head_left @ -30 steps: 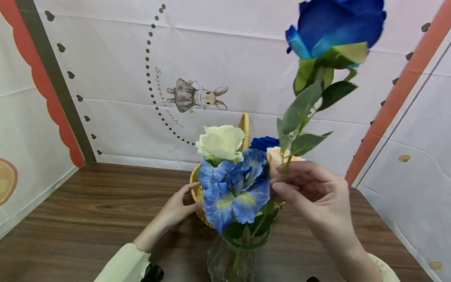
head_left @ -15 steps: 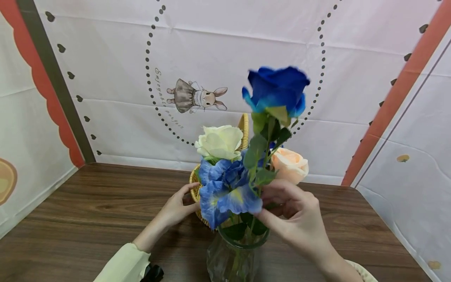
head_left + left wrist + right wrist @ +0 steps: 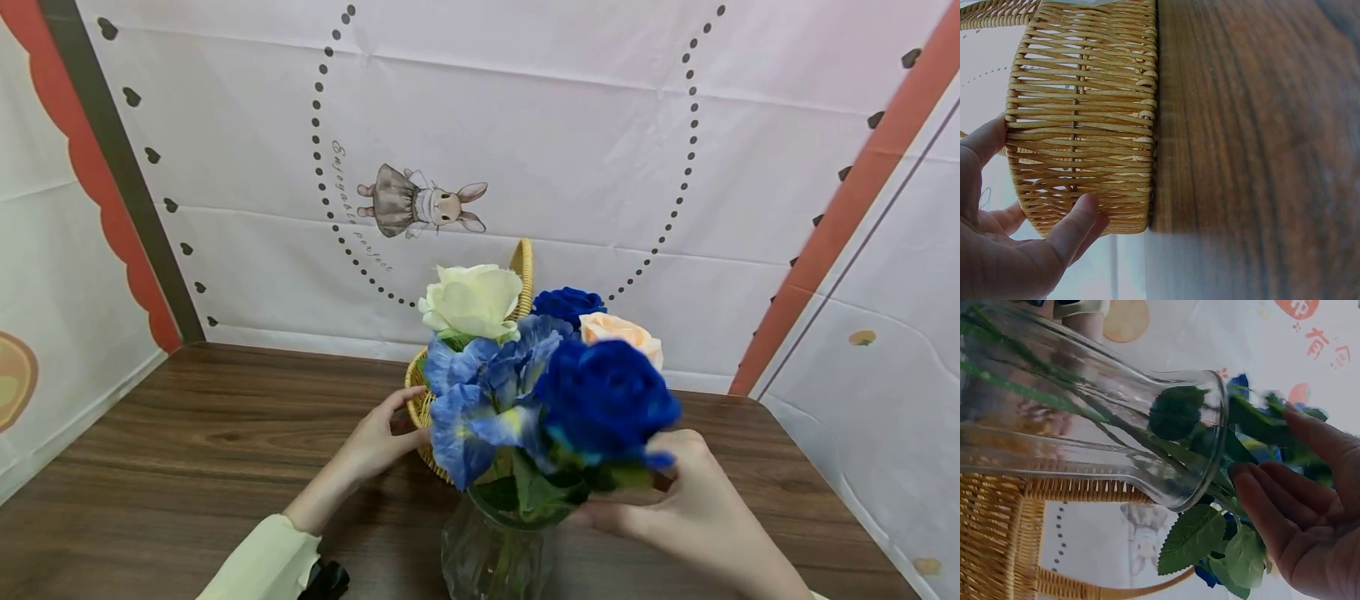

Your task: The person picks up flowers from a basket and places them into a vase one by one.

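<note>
My right hand (image 3: 686,504) holds a deep blue artificial rose (image 3: 607,400) below its bloom, right at the mouth of a clear glass vase (image 3: 491,550). In the right wrist view, green leaves and stem show between thumb and fingers beside the vase rim (image 3: 1219,425); several stems run down inside the glass. A light blue iris (image 3: 459,433) with yellow marks leans over the vase mouth. My left hand (image 3: 375,442) holds the side of a yellow wicker basket (image 3: 1085,125), thumb against the weave and a finger at its rim. The blue bloom hides part of my right fingers.
Behind the iris are a cream rose (image 3: 472,302), another dark blue rose (image 3: 567,304) and a peach rose (image 3: 622,333). The basket handle (image 3: 522,271) rises behind them. A printed cloth wall (image 3: 570,167) borders the wooden table (image 3: 225,433). A black item (image 3: 326,579) lies by the left sleeve.
My right hand has brought the blue rose left and down from high at the right; its bloom now sits low over the vase mouth, beside the iris. My left hand stays on the basket.
</note>
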Available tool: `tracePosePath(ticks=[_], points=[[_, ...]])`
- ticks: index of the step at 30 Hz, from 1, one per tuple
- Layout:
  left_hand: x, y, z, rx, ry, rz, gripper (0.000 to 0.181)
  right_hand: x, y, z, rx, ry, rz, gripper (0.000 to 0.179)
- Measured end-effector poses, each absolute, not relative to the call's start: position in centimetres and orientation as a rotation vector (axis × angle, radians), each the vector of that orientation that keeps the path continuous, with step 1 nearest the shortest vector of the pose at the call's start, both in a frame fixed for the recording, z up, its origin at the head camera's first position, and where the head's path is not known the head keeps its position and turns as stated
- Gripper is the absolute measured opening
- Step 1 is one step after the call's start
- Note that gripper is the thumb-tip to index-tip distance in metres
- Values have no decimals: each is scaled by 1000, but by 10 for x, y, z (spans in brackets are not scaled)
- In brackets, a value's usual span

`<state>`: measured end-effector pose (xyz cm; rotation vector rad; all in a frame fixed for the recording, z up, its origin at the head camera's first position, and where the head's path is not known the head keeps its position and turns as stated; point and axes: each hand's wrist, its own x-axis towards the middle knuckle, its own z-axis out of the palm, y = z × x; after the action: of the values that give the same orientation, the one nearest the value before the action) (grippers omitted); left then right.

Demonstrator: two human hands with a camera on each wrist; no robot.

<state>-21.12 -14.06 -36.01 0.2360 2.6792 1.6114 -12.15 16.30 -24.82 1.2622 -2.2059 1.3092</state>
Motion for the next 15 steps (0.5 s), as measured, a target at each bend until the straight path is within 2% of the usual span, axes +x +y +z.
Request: tracePosePath(ticks=[5, 15], points=[[-213, -141, -363, 243, 2655, 1639, 64, -122, 171, -248, 1297, -2229, 1214, 40], [-214, -138, -361, 258, 2663, 1627, 67, -126, 194, -265, 1299, -2289, 1582, 32]])
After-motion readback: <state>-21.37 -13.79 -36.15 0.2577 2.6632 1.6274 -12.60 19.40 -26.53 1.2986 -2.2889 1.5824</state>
